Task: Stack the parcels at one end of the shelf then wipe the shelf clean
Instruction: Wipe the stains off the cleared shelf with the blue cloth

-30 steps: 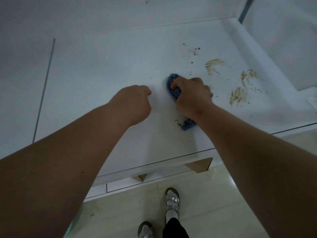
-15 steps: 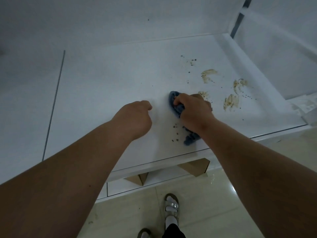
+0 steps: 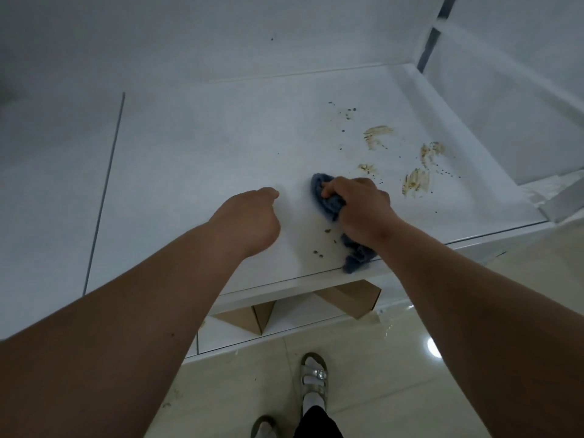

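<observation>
My right hand (image 3: 360, 210) grips a crumpled blue cloth (image 3: 331, 203) and presses it on the white shelf (image 3: 196, 172), near its front edge. The cloth's tail (image 3: 358, 257) reaches that edge. Brown smears (image 3: 415, 180) and dark crumbs (image 3: 319, 252) mark the shelf to the right of and below the cloth. My left hand (image 3: 249, 219) lies on the shelf just left of the cloth, fingers curled under, holding nothing. Two brown cardboard parcels (image 3: 350, 297) show on the lower shelf under the front edge.
A white side panel (image 3: 493, 121) walls the shelf on the right, a white back wall behind. A dark seam (image 3: 104, 191) runs down the left. Below lies a glossy tiled floor (image 3: 379, 374) with my sandalled feet (image 3: 313, 380).
My right hand has dragged the cloth toward the front edge, leaving crumbs beside it. The view has tilted down, so more of the lower shelf and floor shows. My left hand keeps its place.
</observation>
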The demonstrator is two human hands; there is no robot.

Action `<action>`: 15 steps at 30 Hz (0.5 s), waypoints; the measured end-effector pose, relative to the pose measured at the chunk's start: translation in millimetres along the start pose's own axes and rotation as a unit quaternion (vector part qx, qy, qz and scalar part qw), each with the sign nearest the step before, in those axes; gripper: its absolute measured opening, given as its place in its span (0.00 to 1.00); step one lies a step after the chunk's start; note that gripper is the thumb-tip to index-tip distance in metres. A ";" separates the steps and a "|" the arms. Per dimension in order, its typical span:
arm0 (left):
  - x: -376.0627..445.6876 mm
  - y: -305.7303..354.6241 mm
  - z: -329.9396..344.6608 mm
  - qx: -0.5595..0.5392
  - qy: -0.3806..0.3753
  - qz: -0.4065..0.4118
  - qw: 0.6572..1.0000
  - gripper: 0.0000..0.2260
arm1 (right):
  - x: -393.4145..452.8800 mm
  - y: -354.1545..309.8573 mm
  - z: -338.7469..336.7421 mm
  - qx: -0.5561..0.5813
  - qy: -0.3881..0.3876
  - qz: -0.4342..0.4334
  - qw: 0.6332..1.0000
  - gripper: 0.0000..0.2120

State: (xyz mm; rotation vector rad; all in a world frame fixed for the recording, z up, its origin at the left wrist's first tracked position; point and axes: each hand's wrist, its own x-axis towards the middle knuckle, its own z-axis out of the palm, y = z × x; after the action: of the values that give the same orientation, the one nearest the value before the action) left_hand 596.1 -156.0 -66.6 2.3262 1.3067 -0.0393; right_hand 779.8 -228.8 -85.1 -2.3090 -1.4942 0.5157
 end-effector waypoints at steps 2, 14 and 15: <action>-2.5 1.5 2.2 -0.001 0.003 0.000 1.000 0.24 | -5.0 -10.3 8.4 0.006 0.004 -0.003 1.000 0.26; -18.5 9.0 6.9 0.008 -0.027 0.013 1.000 0.24 | -13.7 4.6 -6.4 -0.013 -0.016 0.007 1.000 0.25; -19.1 10.2 7.7 0.007 -0.030 0.012 0.999 0.24 | -9.1 5.0 -3.7 -0.014 -0.007 0.024 1.000 0.25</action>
State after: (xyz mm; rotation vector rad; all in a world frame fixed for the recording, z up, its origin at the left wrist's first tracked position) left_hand 595.4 -178.9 -64.8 2.3345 1.2522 -0.1097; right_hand 782.0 -239.4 -83.1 -2.3714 -1.4642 0.5275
